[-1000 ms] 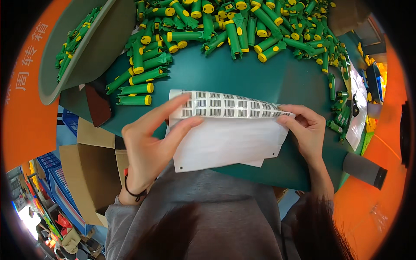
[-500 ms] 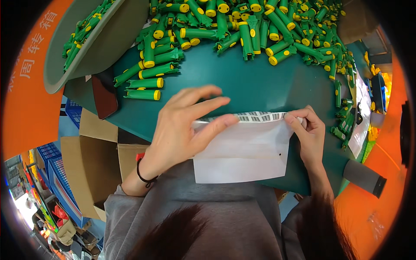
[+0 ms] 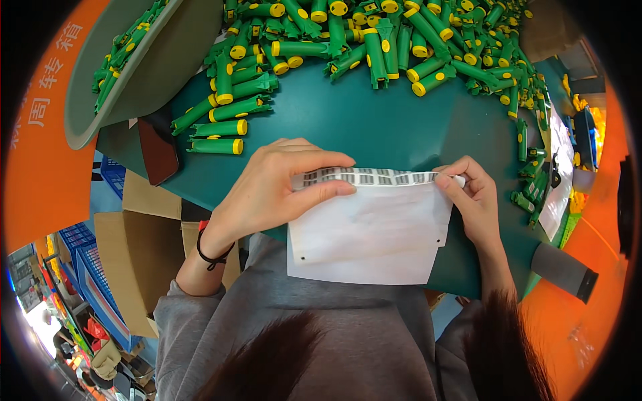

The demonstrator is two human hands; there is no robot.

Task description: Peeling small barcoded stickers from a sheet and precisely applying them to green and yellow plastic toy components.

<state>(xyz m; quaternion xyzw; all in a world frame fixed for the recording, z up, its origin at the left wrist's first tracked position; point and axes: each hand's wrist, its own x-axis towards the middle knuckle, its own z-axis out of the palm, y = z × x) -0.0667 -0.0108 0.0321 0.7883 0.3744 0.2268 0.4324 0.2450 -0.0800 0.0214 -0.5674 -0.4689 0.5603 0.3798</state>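
A white sheet of barcode labels [image 3: 374,214] hangs in front of my body at the table's near edge. Its top edge is folded over, and a strip of small printed labels shows along the bend; two dark dots mark the lower part. At the sheet's upper left, my left hand [image 3: 274,180] has the folded edge between thumb and fingers. The upper right corner is pinched in my right hand [image 3: 473,194], thumb in front. Beyond the hands, many green tubes with yellow caps [image 3: 217,146] lie on the green table [image 3: 321,127].
A tilted grey-green tub [image 3: 150,87] of similar parts stands at the far left. Beside it a dark phone-like slab [image 3: 158,150] lies at the table edge. An open cardboard box [image 3: 137,267] sits lower left. At right lies a grey cylinder [image 3: 564,273] with a black end.
My left hand has come down onto the sheet's folded edge, its spread fingers drawing together. The sheet's left side has shifted left, and more of its labels show. My right hand keeps its pinch.
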